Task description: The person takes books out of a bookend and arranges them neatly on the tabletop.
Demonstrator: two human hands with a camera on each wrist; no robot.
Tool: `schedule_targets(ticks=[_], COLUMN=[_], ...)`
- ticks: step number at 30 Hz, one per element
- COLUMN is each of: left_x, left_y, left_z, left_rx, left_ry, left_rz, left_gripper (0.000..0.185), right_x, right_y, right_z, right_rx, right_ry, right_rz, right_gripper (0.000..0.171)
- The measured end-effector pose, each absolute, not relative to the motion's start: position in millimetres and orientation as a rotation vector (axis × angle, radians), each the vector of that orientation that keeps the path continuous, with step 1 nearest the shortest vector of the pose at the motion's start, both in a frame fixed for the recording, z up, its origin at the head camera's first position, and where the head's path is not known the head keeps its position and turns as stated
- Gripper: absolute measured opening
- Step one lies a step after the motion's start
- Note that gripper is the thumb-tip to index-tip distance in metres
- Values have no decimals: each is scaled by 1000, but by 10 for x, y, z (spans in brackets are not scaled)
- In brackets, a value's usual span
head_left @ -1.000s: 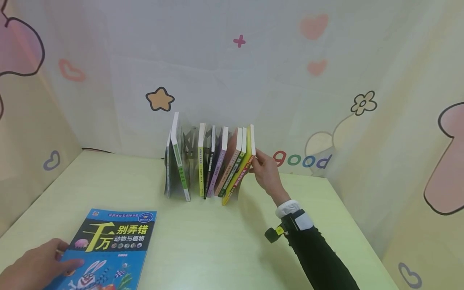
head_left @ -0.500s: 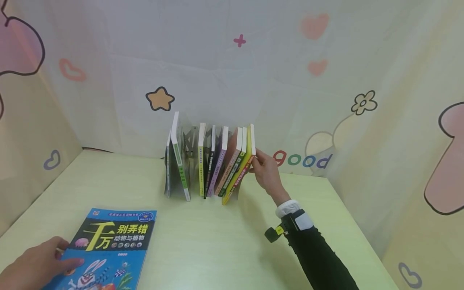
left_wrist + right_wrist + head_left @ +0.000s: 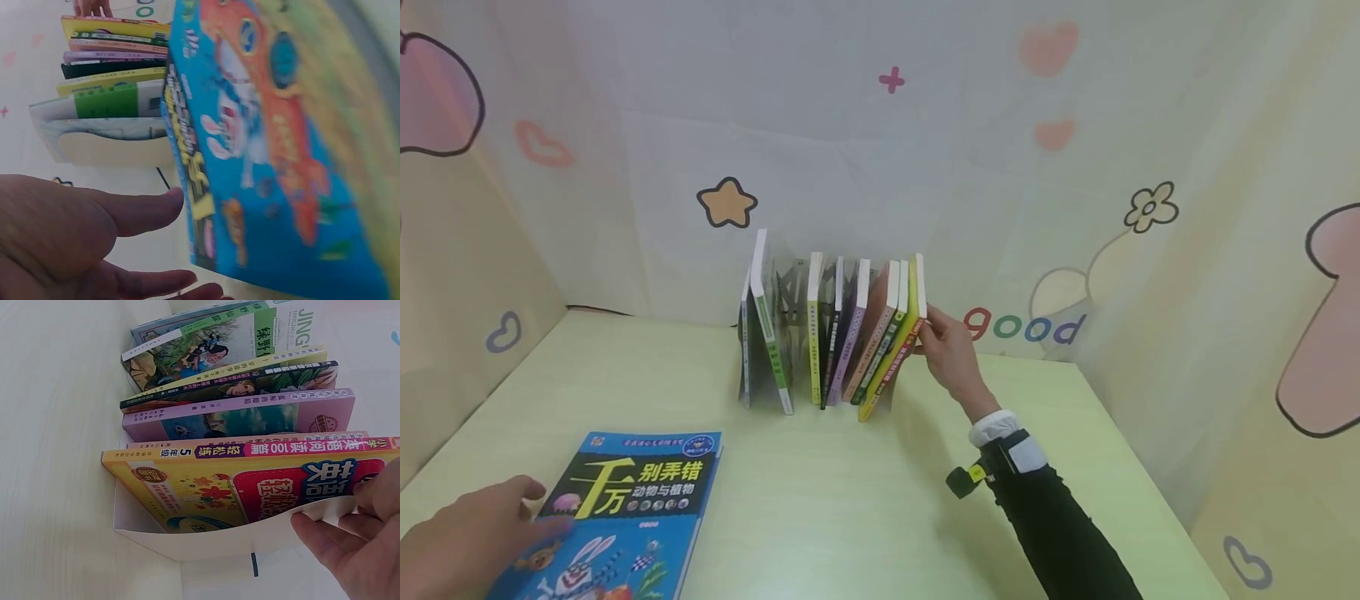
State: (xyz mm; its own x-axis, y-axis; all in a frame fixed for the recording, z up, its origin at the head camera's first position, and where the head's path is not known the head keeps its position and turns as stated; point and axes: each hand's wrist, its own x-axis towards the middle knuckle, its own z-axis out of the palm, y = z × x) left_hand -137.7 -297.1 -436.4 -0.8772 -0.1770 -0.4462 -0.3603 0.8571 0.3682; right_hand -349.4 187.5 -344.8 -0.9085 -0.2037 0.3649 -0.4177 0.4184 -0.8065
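- The yellow book [image 3: 891, 350] is standing at the right end of the row of books [image 3: 835, 333], which is leaning in a pale rack [image 3: 187, 547] at the back of the bench [image 3: 820, 500]; the right hand [image 3: 951, 354] is pressing against its outer cover near the top.
- That hand's grip is lying on the book with the thumb and fingertips [image 3: 325, 540] curling about its upper edge, seemingly to keep the tilted row from sliding over to the right.
- The books are leaning to the right because the rack is only loosely filled; a gap is showing between the tall green-spined book [image 3: 769, 333] and the next one.
- The blue picture book [image 3: 625, 517] is lying flat and face up at the near left of the bench, well apart from the rack.
- The left hand [image 3: 471, 550] is resting at that book's left edge, its fingers only loosely bent and apart, touching the cover rather than clamping it.
- The lower part of the blue book is running out of the head view, and the left wrist view is showing it blurred and skewed.
- The rack's dividers are mostly hiding behind the books.
- The right palm is being cut off by the wrist view's edge, so how far the fingers reach behind the cover is hard to tell.
- The spine lettering is too small to read from the head view.
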Motion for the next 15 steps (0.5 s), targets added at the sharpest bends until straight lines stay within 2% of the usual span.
schedule_targets(ticks=[6,15], left_x=[-1504,-1633], left_y=[-2755,-2366], left_z=[-4016,-3547], left_rx=[-293,-35], left_ry=[2824,3123], left_rz=[589,849], left_gripper=[85,76], right_x=[-3494,-3507], right_y=[1881,1887], right_z=[-3447,-3458], right_rx=[556,560], right_ry=[-2465,-2461], right_rz=[1501,1482], right_gripper=[44,44])
